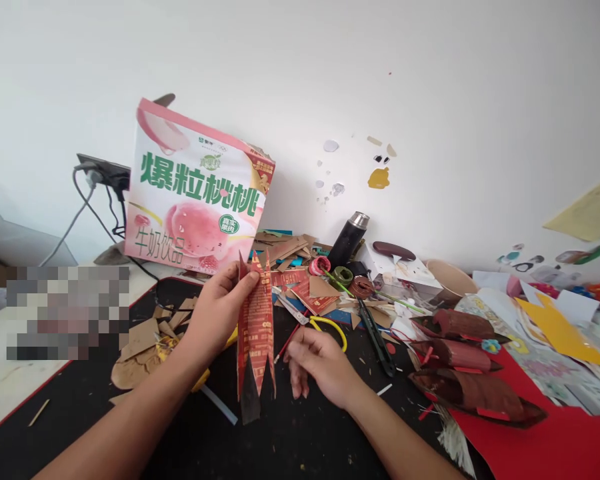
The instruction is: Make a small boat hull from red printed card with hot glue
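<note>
My left hand (pixel 221 300) is closed on a red printed cardboard piece (pixel 258 320), pinching its upper end between thumb and fingers. The piece stands upright, with long pointed tips at top and bottom and a dark strip hanging at its lower end. Just right of it, my right hand (pixel 316 365) hovers with loosely bent fingers, and I see nothing in it. Scissors (pixel 329 328) with yellow handles lie directly behind that hand. A dark green utility knife (pixel 376 340) rests farther right. Beneath my left wrist, a yellow tool, probably a glue gun (pixel 200 373), is partly hidden.
A pink milk drink carton (pixel 195 187) stands at the back left. Cardboard scraps (pixel 140 347) are scattered about. A black thermos (pixel 349 240) leans by ribbon rolls (pixel 343 277). Brown model boats (pixel 480 397) sit on red paper (pixel 555 440) at right.
</note>
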Demonstrator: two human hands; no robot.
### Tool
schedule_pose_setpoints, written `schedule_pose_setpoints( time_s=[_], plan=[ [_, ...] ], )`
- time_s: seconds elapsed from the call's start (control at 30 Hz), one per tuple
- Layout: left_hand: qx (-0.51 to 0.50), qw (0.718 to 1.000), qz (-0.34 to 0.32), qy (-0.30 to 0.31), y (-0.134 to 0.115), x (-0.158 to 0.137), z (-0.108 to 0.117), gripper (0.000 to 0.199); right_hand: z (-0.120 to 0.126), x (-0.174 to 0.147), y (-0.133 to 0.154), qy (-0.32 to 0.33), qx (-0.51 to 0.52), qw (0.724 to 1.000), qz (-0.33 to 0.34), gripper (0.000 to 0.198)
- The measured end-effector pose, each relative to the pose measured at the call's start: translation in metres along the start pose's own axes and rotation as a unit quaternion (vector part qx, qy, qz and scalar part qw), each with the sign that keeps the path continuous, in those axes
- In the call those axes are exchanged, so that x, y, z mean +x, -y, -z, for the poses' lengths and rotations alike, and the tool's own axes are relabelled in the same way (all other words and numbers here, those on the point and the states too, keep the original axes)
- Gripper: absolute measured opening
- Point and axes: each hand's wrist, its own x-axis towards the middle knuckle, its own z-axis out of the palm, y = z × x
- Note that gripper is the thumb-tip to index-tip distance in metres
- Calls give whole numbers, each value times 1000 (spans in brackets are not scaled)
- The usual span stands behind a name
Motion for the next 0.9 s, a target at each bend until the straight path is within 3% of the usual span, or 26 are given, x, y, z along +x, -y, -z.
schedule_pose_setpoints(
  time_s=[0.17, 0.33, 0.47, 0.57, 0.83, 0.9],
  plan=[
    [-16, 999, -17, -23, -1, 8, 5, 31, -17, -1, -11, -13, -136, 991, -3, 49],
    [-71, 995, -32, -58, -10, 12, 9, 28, -25, 2, -6, -38, -147, 988, -18, 46],
    [-122, 988, -21, -94, -18, 15, 16, 28, -36, 5, 9, -20, -252, 967, 28, 29],
    [-150, 982, -9, -115, -21, 16, 20, 27, -47, 10, 25, -25, -419, 902, 106, 20],
    [-178, 981, 17, -82, -23, 13, 20, 33, -74, 44, 43, 35, -664, 734, 141, 24],
    [-176, 982, 18, -72, -23, 12, 20, 35, -79, 52, 40, 76, -686, 708, 146, 25]
  ],
)
